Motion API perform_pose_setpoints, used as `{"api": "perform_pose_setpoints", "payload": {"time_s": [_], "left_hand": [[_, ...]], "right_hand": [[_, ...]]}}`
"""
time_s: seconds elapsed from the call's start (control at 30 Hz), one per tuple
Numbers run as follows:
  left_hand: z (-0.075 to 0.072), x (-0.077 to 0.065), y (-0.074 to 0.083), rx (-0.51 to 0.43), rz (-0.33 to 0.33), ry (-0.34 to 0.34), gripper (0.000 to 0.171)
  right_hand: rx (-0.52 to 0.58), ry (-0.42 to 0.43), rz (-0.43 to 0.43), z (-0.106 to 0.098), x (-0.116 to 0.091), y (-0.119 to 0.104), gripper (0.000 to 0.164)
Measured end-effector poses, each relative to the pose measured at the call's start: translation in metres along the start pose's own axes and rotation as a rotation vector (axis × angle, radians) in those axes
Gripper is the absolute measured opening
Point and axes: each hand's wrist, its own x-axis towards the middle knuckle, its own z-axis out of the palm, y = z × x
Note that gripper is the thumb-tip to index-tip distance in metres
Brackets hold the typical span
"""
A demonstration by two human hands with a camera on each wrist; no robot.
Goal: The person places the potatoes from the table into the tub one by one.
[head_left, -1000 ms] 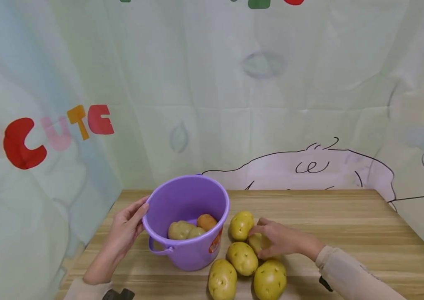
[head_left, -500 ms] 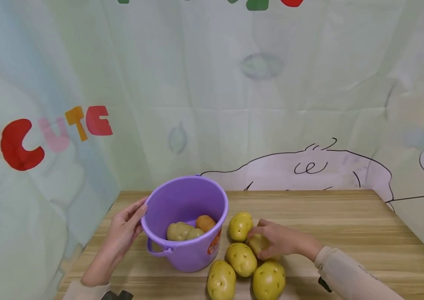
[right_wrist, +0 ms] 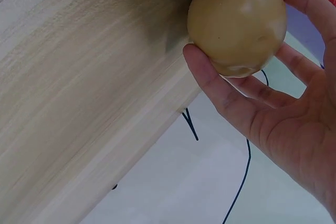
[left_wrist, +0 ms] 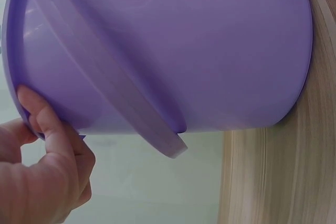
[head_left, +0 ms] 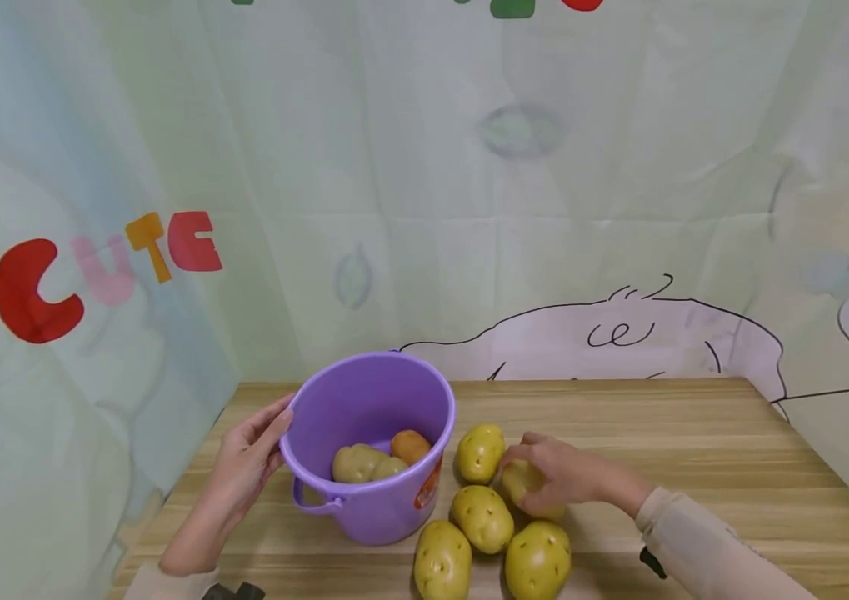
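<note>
A purple bucket (head_left: 387, 512) stands on the wooden table, its mouth leaning towards me. My left hand (head_left: 247, 454) pinches its left rim between thumb and fingers; the left wrist view shows the fingers (left_wrist: 39, 108) on the outer wall beside the bucket's handle (left_wrist: 105, 72). Inside lie pale lumpy potatoes (head_left: 357, 463) and an orange-brown one (head_left: 411, 447). To the right of the bucket, my right hand (head_left: 566, 477) grips a yellow-brown potato (right_wrist: 239, 24) with thumb and fingers spread around it. Part of this potato is hidden behind the hand in the head view.
Several yellow potatoes surround the held one: one behind (head_left: 480, 454), one beside the bucket (head_left: 482, 518), two at the front, left (head_left: 442, 560) and right (head_left: 538, 560). A printed curtain (head_left: 424, 208) hangs behind and beside the wooden table (head_left: 664, 433).
My right hand has shifted slightly right with the potato in its grip, away from the potato behind it. My left hand stays on the bucket rim.
</note>
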Motion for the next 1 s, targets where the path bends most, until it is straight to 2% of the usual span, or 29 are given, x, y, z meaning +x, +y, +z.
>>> {"api": "perform_pose_setpoints", "payload": {"time_s": [0.73,1.0], "left_hand": [[-0.001,0.000,-0.002,0.001,0.016,-0.012,0.057],[-0.001,0.001,-0.004,-0.051,0.034,-0.026,0.058]], "right_hand": [[-0.070,0.038,-0.031,-0.019,-0.003,-0.003,0.050],[-0.069,0.033,-0.032,-0.026,-0.002,-0.006,0.050]]}}
